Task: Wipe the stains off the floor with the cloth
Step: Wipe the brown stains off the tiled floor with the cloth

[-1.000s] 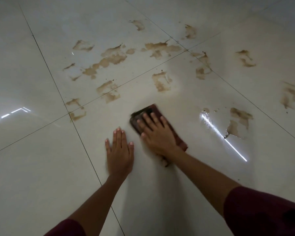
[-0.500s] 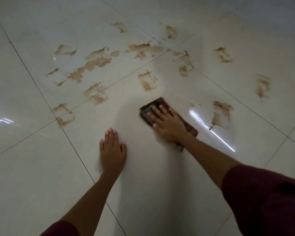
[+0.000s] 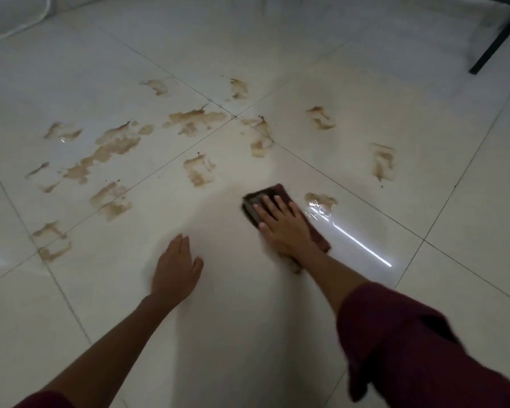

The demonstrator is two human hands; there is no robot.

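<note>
right hand [image 3: 283, 223] flat, pressing brown cloth [image 3: 255, 206] | left hand [image 3: 175, 267] open, bracing on tile | risk: soaked cloth smears wet stain [image 3: 321, 201] just right

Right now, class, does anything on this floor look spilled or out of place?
Yes. Brown stains are smeared in patches across several pale tiles, mostly beyond and left of the hands. One wet patch lies just right of the cloth that the right hand presses flat. The left hand is near the floor.
</note>
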